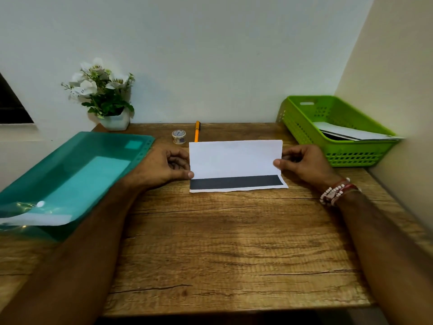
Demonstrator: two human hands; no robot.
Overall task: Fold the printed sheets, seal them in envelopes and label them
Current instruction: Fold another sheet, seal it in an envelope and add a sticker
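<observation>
Head view: at mid-desk (222, 242) lies the printed sheet (235, 160), dark strip nearest. The left hand (164, 165) and right hand (302, 163) each pinch a side edge of its white flap. Folding seems under way; the edges need squaring before creasing. Tape roll (178, 136) and pen (197, 131) lie beyond.

Printed sheet (235, 160) half-folded, pinched between left hand (167, 166) and right hand (302, 164)
</observation>
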